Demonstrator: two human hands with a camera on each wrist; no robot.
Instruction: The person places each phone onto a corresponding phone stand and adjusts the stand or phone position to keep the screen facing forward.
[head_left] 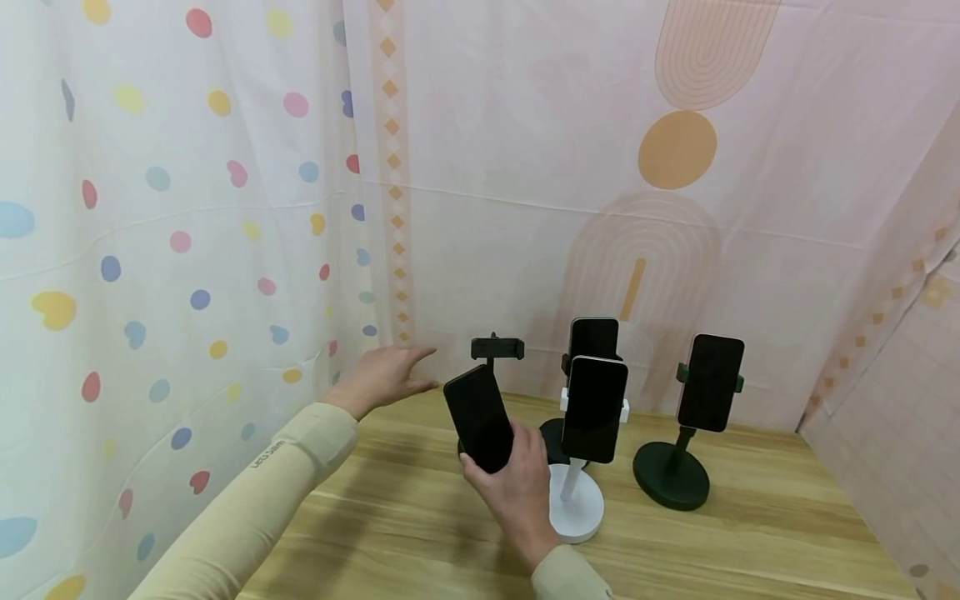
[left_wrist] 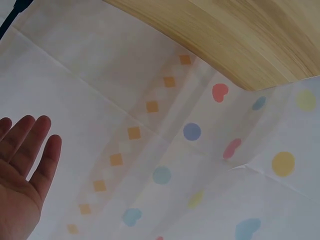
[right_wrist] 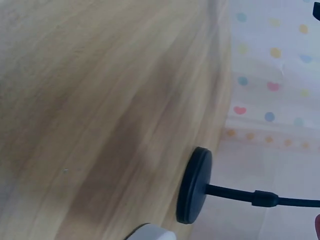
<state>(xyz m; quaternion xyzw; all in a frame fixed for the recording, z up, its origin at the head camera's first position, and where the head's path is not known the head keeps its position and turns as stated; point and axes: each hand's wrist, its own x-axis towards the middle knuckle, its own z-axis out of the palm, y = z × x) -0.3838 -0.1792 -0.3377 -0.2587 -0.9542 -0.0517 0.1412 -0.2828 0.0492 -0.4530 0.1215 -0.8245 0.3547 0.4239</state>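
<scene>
My right hand [head_left: 517,487] grips a black smartphone [head_left: 480,417] by its lower end, thumb on one edge and fingers on the other. The phone tilts to the left and overlaps a black phone stand [head_left: 497,347] behind it, whose clamp holds nothing. To the left of that clamp my left hand [head_left: 382,379] reaches out in the air, fingers extended and holding nothing. The left wrist view shows the same hand [left_wrist: 25,170] with straight fingers. In the right wrist view, the black stand's round base [right_wrist: 195,185] and thin stem stand on the table.
Right of my right hand, a white stand [head_left: 576,508] holds a phone [head_left: 595,408], with another phone [head_left: 594,336] on a dark stand behind it. A dark green stand [head_left: 671,475] with a phone [head_left: 711,383] is farther right. Patterned curtains [head_left: 480,250] enclose the wooden table [head_left: 405,508].
</scene>
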